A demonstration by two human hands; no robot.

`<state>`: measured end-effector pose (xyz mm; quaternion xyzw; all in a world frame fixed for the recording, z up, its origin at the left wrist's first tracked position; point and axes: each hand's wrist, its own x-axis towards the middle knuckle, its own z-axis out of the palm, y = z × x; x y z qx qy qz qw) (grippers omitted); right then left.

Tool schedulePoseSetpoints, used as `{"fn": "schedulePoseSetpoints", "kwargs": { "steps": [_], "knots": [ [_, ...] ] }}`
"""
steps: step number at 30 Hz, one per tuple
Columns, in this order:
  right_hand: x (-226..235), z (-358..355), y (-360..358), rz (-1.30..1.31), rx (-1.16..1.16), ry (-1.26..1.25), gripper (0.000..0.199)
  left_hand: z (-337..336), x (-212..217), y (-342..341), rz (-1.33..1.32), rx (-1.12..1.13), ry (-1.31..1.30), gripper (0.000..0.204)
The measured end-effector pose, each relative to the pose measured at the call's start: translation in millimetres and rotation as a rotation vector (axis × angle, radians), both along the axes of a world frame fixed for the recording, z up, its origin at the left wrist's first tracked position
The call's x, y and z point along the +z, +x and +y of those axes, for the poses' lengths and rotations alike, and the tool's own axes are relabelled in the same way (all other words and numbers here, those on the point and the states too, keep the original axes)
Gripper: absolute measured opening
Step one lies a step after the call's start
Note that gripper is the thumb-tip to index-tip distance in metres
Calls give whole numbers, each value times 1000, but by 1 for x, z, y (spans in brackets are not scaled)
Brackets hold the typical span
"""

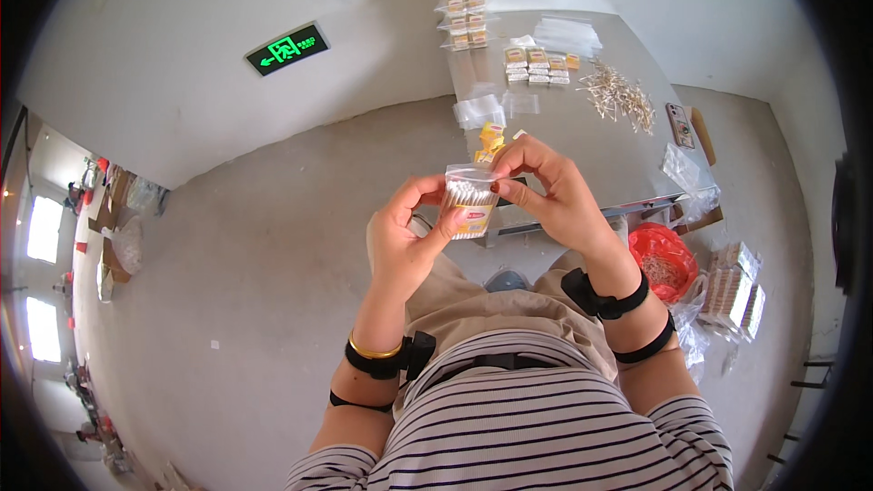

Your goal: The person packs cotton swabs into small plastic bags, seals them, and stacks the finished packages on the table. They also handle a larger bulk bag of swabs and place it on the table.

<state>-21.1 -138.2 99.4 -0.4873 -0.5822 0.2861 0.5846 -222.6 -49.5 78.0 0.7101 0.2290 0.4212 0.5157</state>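
Our left hand [405,232] and right hand [546,191] both pinch a clear bag of cotton swabs [469,204], held upright above our lap, yellow label low. Beyond, small packs [536,65] line the grey table [591,141]; a green sign [286,48] glows far left.
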Motion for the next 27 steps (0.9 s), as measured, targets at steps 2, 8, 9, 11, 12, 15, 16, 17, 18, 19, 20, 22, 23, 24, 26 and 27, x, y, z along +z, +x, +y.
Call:
{"fn": "schedulePoseSetpoints", "kwargs": {
  "steps": [2,8,9,11,12,15,16,17,18,19,20,22,23,24,26,27],
  "knots": [
    [3,-2,-2,-18,18,2,9,-3,1,1,21,13,-6,32],
    [12,-9,-11,-77,-47,42,15,-12,3,2,-52,13,-187,30],
    [16,-12,-14,-75,-77,45,16,-14,4,1,-100,14,-200,29],
    [20,-16,-15,-92,-102,54,19,-17,6,0,-152,0,-192,26],
    [21,-18,-13,-111,-98,62,20,-17,8,-2,-155,-16,-169,25],
    [30,-26,-8,-327,-113,121,24,-21,12,-3,-188,-45,-92,23],
    [35,-29,-7,-425,-122,146,25,-22,14,-3,-202,-50,-65,23],
    [41,-32,-7,-456,-118,162,26,-23,15,-3,-215,-58,-32,24],
    [47,-35,-7,-488,-113,179,26,-23,16,-4,-227,-66,2,25],
    [51,-37,-7,-519,-108,196,27,-24,18,-5,-239,-73,36,27],
    [53,-39,-8,-492,-120,230,28,-26,18,-4,-261,-85,64,28],
    [56,-42,-11,-437,-146,299,30,-27,21,-3,-303,-111,120,30],
    [58,-44,-12,-403,-134,290,31,-28,23,-2,-315,-119,168,31],
    [60,-47,-14,-370,-125,282,31,-28,27,-1,-327,-131,216,31],
    [64,-48,-15,-358,-91,284,32,-29,33,0,-342,-144,296,32],
    [64,-48,-16,-378,-66,292,32,-30,35,1,-344,-145,326,32]
  ]
}}
